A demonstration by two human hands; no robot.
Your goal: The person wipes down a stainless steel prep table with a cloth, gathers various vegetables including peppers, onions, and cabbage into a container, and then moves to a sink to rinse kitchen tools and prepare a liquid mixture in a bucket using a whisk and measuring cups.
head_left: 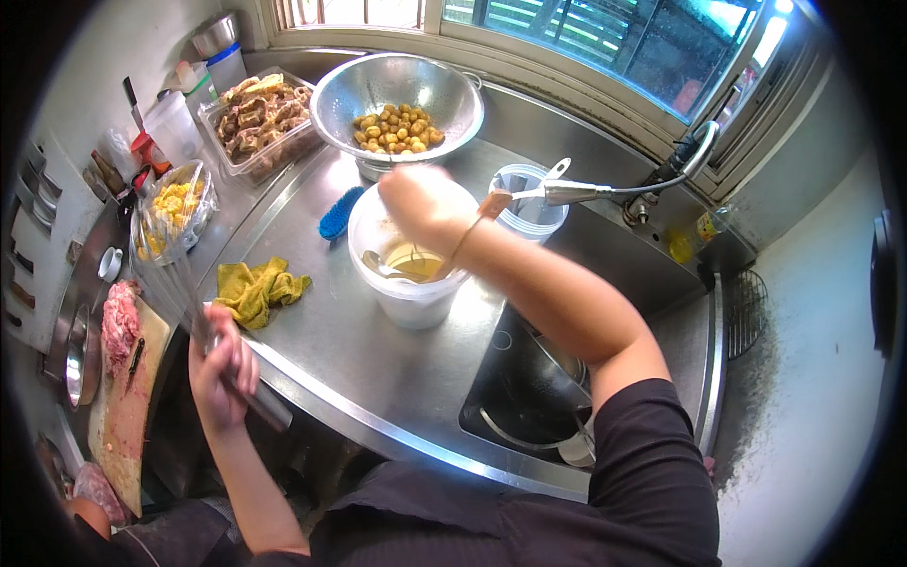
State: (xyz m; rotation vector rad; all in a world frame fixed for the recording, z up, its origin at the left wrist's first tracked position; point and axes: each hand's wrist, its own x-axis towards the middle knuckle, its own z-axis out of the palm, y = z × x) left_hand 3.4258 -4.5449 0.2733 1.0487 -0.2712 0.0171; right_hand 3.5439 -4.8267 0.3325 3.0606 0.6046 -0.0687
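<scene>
My left hand [219,364] is wrapped round the metal handle of a large wire whisk [162,255], held upright at a tilt over the front left edge of the steel counter. My right hand [420,203] is closed above the mouth of a white plastic bucket [416,312]; its fingers are blurred, and what they hold is hidden. Inside the bucket is some yellowish liquid [413,261], with a metal spoon [380,265] leaning in it. Left of the bucket lie a blue scrubbing brush [340,213] and a crumpled yellow cloth [258,288].
Behind the bucket stands a steel colander [345,94] of small potatoes beside a clear tub of meat [265,128]. A sink [515,378] holds dark cookware at right. A spray tap [576,192] reaches over a clear container [534,225]. Raw meat [121,326] rests on a cutting board [118,435] with a knife.
</scene>
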